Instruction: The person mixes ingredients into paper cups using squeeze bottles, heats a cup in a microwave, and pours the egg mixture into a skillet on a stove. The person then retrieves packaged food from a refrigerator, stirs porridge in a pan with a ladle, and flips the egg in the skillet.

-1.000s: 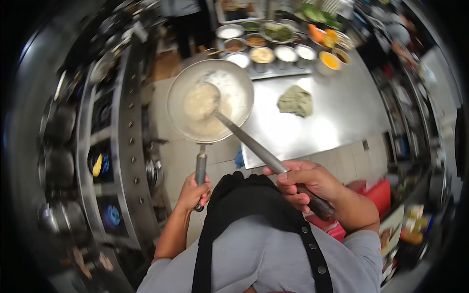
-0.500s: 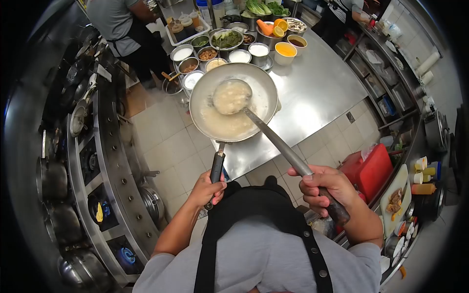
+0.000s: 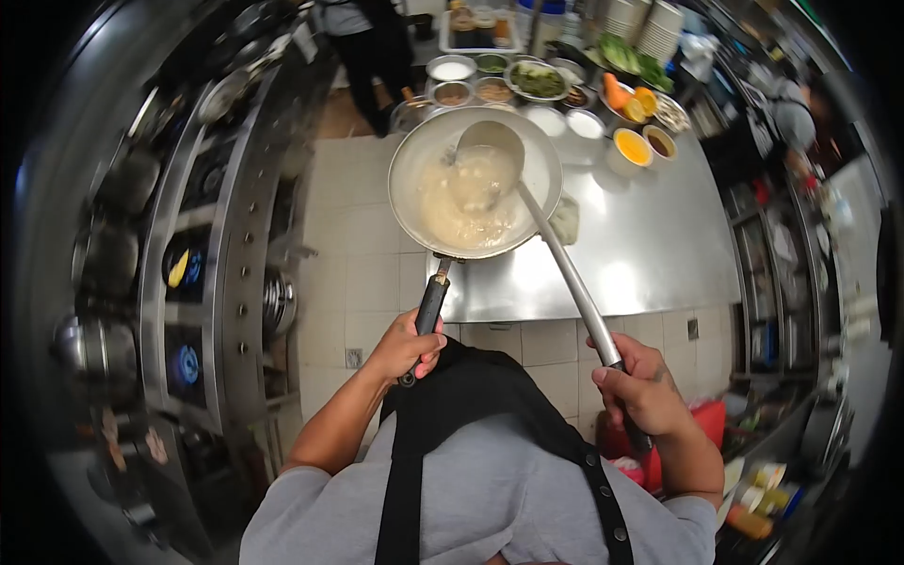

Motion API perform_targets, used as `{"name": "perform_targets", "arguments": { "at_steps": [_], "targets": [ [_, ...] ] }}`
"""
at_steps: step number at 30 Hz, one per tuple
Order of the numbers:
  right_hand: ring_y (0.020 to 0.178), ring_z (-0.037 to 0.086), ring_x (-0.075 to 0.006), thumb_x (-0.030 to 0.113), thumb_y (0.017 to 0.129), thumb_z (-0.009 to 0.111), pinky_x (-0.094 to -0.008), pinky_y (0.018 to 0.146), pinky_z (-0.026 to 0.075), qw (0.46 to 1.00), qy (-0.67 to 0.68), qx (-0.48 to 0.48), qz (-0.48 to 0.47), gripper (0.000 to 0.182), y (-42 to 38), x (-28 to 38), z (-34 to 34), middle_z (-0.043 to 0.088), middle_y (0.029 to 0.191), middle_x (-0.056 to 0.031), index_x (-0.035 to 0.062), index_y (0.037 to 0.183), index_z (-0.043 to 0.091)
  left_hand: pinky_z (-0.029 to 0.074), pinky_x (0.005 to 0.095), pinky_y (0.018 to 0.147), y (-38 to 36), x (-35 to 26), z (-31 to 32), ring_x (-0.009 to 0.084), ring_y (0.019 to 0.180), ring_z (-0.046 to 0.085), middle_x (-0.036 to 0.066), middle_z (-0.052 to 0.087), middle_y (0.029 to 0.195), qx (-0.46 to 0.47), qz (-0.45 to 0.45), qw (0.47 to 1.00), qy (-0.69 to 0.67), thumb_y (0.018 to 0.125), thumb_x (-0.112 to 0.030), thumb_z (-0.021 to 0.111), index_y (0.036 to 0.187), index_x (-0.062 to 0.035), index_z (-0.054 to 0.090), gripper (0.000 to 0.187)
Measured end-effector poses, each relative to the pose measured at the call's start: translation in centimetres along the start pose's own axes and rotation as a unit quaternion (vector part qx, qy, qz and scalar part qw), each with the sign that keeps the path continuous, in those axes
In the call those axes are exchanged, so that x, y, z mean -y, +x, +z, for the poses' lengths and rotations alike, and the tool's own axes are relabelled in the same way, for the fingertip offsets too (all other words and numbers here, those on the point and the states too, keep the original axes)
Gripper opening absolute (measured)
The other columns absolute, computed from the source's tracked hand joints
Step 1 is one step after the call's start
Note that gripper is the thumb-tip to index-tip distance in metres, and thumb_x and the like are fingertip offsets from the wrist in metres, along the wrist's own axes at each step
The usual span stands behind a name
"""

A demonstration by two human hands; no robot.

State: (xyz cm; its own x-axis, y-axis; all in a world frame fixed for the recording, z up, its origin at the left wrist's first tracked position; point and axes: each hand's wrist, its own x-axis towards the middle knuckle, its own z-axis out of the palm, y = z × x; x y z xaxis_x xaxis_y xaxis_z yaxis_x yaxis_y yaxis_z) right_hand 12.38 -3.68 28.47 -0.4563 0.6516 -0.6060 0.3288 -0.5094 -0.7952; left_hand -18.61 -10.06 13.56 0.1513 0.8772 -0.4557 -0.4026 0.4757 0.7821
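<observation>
While left fingers (image 3: pixel 411 345) grip the pan (image 3: pixel 476 182), right fingers (image 3: pixel 638 391) clasp the ladle (image 3: pixel 490 143).

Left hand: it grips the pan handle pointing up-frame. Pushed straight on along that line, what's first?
Probably the pan itself: the left hand holds its handle, which leads directly to the bowl. Beyond lies the steel counter; depth unclear.

Commercial kitchen seen from above. A stainless steel worktable (image 3: pixel 650 245) is occupying the centre-right and reflecting the overhead light as bright patches. Metal bowls of ingredients (image 3: pixel 537 80) are crowding its far end, with a stack of white plates (image 3: pixel 650 19) beyond them. Pale square floor tiles (image 3: pixel 353 217) are running between the table and a curved steel cooking range (image 3: pixel 221 235) on the left, where blue burner flames (image 3: pixel 186 365) are glowing. Shelving (image 3: pixel 782 273) is lining the right side.
</observation>
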Motion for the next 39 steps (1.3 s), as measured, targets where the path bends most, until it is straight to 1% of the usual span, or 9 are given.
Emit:
{"name": "perform_targets", "arguments": {
  "at_steps": [3,7,15,19,23,29,34,38,39],
  "targets": [
    [0.046,0.047,-0.0094,0.008,0.087,0.057,-0.0242,0.045,0.04,0.987,-0.151,-0.011,-0.048,0.041,1.9,-0.3,0.0,0.049,0.06,-0.0021,-0.0038,0.125,0.045,0.034,0.0272,0.034,-2.1,0.8,-0.2,0.0126,0.035,0.043,0.004,0.044,0.054,-0.063,0.032,0.997,-0.021,0.079,0.004,0.055,0.086,-0.0027,0.042,0.016],
    [0.047,0.05,-0.0111,0.009,0.088,0.055,-0.027,0.045,0.041,0.9,-0.393,-0.008,-0.19,0.043,6.7,-1.0,1.4,0.051,0.056,-0.0033,-0.0007,0.129,0.044,0.034,0.0273,0.034,-5.4,2.0,-2.5,0.0125,0.036,0.044,0.004,0.044,0.054,-0.129,0.086,0.986,-0.057,0.08,0.002,0.056,0.088,-0.0027,0.042,0.017],
    [0.034,0.041,-0.0088,0.008,0.081,0.058,-0.0235,0.029,0.035,0.967,-0.148,0.209,-0.001,0.038,12.0,3.2,16.7,0.046,0.055,-0.002,-0.0059,0.116,0.051,0.036,0.0273,0.036,-13.9,5.3,-11.2,0.0124,0.038,0.045,0.005,0.047,0.057,-0.298,0.158,0.937,-0.087,0.08,0.002,0.057,0.09,-0.0022,0.042,0.018],
    [0.036,0.042,-0.0077,0.006,0.09,0.048,-0.0245,0.03,0.044,0.906,0.105,0.372,0.173,0.036,17.0,3.2,26.0,0.045,0.062,-0.0029,-0.0075,0.123,0.045,0.037,0.0278,0.036,-19.2,6.9,-17.9,0.0129,0.037,0.045,0.005,0.048,0.056,-0.376,0.17,0.902,-0.123,0.079,0.001,0.057,0.088,-0.002,0.043,0.017],
    [0.037,0.042,-0.0079,0.008,0.09,0.049,-0.0243,0.03,0.043,0.875,0.056,0.437,0.2,0.036,19.8,2.9,36.0,0.044,0.061,-0.0026,-0.0062,0.123,0.045,0.037,0.0282,0.036,-24.1,8.5,-23.2,0.0127,0.036,0.046,0.004,0.048,0.055,-0.448,0.182,0.863,-0.146,0.078,-0.001,0.058,0.087,-0.0025,0.043,0.017],
    [0.039,0.043,-0.0091,0.008,0.085,0.056,-0.024,0.035,0.038,0.863,-0.202,0.459,0.068,0.039,20.8,2.4,50.1,0.047,0.06,-0.0022,-0.0038,0.121,0.048,0.036,0.0289,0.034,-30.8,10.4,-29.9,0.0135,0.035,0.045,0.005,0.048,0.053,-0.527,0.201,0.806,-0.177,0.077,0.002,0.057,0.086,-0.0028,0.043,0.017],
    [0.041,0.046,-0.0084,0.008,0.085,0.055,-0.0238,0.04,0.037,0.781,-0.396,0.469,-0.12,0.032,23.1,1.9,59.2,0.049,0.058,-0.0008,-0.0044,0.115,0.051,0.037,0.0296,0.035,-33.6,12.5,-35.1,0.0141,0.036,0.046,0.005,0.048,0.053,-0.578,0.229,0.757,-0.202,0.076,0.001,0.057,0.085,-0.0026,0.044,0.016],
    [0.049,0.054,-0.0254,0.008,0.084,0.057,-0.0358,0.051,0.045,0.689,-0.483,0.447,-0.302,0.032,27.3,0.3,64.6,0.054,0.059,-0.0127,-0.0055,0.113,0.051,0.038,0.0298,0.036,-33.9,14.3,-38.8,0.0144,0.036,0.047,0.005,0.048,0.054,-0.598,0.273,0.715,-0.239,0.075,0.0,0.058,0.084,-0.0025,0.045,0.016],
    [0.059,0.059,-0.0375,0.01,0.083,0.059,-0.0428,0.058,0.048,0.645,-0.528,0.433,-0.343,0.038,27.8,0.4,66.3,0.057,0.063,-0.0197,-0.0054,0.116,0.048,0.038,0.0297,0.035,-34.0,14.5,-39.7,0.0145,0.036,0.047,0.005,0.048,0.053,-0.606,0.273,0.707,-0.241,0.075,0.0,0.058,0.084,-0.0026,0.045,0.016]
  ]
}}
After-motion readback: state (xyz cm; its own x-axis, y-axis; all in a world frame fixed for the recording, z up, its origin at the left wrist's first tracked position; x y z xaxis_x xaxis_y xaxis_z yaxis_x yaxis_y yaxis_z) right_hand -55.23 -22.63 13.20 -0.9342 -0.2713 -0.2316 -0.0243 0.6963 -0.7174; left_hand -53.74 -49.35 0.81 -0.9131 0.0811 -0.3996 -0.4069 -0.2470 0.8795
